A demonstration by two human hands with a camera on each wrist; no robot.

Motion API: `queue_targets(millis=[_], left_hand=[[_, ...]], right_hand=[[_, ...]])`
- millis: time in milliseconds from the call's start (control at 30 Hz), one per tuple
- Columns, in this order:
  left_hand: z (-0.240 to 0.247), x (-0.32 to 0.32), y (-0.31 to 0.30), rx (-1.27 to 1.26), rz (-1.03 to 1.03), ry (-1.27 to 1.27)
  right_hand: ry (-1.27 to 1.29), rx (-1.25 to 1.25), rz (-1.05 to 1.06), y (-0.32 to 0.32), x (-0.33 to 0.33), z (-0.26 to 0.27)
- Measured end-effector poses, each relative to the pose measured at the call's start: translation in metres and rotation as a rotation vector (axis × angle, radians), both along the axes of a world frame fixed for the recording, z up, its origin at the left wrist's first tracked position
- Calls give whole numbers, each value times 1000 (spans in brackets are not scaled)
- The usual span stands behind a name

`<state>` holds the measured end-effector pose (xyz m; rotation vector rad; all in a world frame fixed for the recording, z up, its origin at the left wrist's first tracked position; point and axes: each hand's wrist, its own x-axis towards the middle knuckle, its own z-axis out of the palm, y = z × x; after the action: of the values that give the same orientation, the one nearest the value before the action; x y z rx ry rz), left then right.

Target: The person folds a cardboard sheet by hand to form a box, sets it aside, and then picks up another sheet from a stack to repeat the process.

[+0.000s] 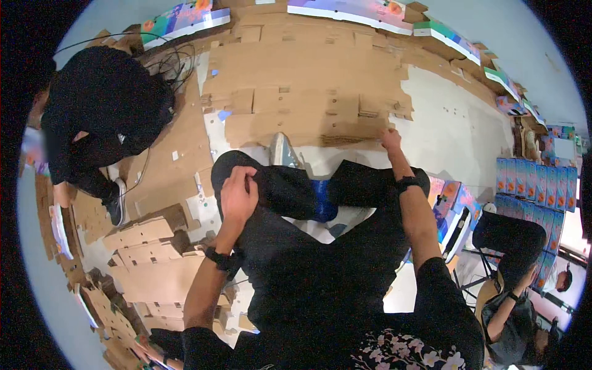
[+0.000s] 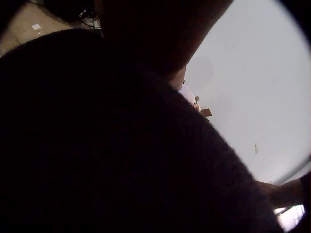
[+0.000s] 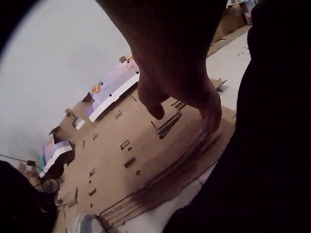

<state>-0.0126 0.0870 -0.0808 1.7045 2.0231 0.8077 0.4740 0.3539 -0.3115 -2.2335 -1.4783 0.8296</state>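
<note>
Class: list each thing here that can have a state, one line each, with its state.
left hand, rests on the knee, fingers curled
right hand, fingertips touch the cardboard stack's edge
cardboard stack, flat unfolded sheets, piled
printed boxes, standing upright in rows

Left wrist view: black trouser knee [image 2: 97, 145] fills frame; left hand [image 1: 239, 192] grip hidden. Right hand [image 1: 390, 139] fingertips: too small to tell.

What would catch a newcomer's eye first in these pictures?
First comes the stack of flat cardboard sheets on the floor, ahead of the seated person, whose right hand touches its near edge. The left hand rests on a black-trousered knee, and bright blue boxes stand in rows at the right.
</note>
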Motion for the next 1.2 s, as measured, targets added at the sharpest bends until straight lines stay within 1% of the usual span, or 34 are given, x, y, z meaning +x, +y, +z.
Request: queue_targets(millis=[67,100,200,300,400,467,500,567,600,633,700,733,767,800,833,867,900,933,967,1000,1033,1067,1133,1200], left_hand=[[3,1,4,-18,-10,3],[3,3,5,-34,2,-2],[-7,0,6,-3,-5,55],[1,-1,5,0,3,-13],[4,0,3,3,8,-7],[0,-1,4,16,-3,-17],[0,-2,3,19,-12,-22],[5,1,-1,-2,-20,1],[8,1,1,-4,-24,15],[9,1,0,19,-75,38],[7,3,-4,60,-174,84],[14,9,-6,102,-245,35],[26,20,-9,142,-313,-15],[37,33,-12,180,-382,-65],[48,47,-19,196,-433,-23],[54,63,-26,209,-482,16],[50,75,-31,101,-576,-46],[47,87,-35,-6,-670,-106],[51,102,-37,147,-588,7],[59,119,-36,300,-506,118],[67,139,-35,453,-422,224],[75,160,-32,452,-272,225],[95,167,-20,406,-250,241],[103,164,-19,357,-294,160]], right_hand=[[48,69,94,0,-8,3],[-138,-1,236,-3,-24,37],[-369,51,154,-7,-65,96],[-290,197,192,2,-78,145],[-263,248,111,0,-90,202],[14,579,-117,20,-58,198],[260,517,-150,15,-57,216],[749,385,-209,-7,-57,293],[766,343,-153,-23,-63,319],[781,299,-96,-47,-74,339],[686,317,95,-115,-98,366],[710,255,104,-150,-119,385],[964,93,10,-182,-135,395],[1138,41,39,-211,-149,398],[1151,-6,52,-236,-164,403],[1223,-73,50,-257,-184,414],[1249,-170,92,-272,-199,429],[1300,-183,113,-290,-214,429],[1313,-185,92,-306,-230,433],[1329,-222,193,-321,-238,426],[1437,-162,198,-332,-257,434],[1440,-174,207,-338,-264,439],[1507,-234,232,-345,-260,433],[1366,-179,508,-342,-240,418]])
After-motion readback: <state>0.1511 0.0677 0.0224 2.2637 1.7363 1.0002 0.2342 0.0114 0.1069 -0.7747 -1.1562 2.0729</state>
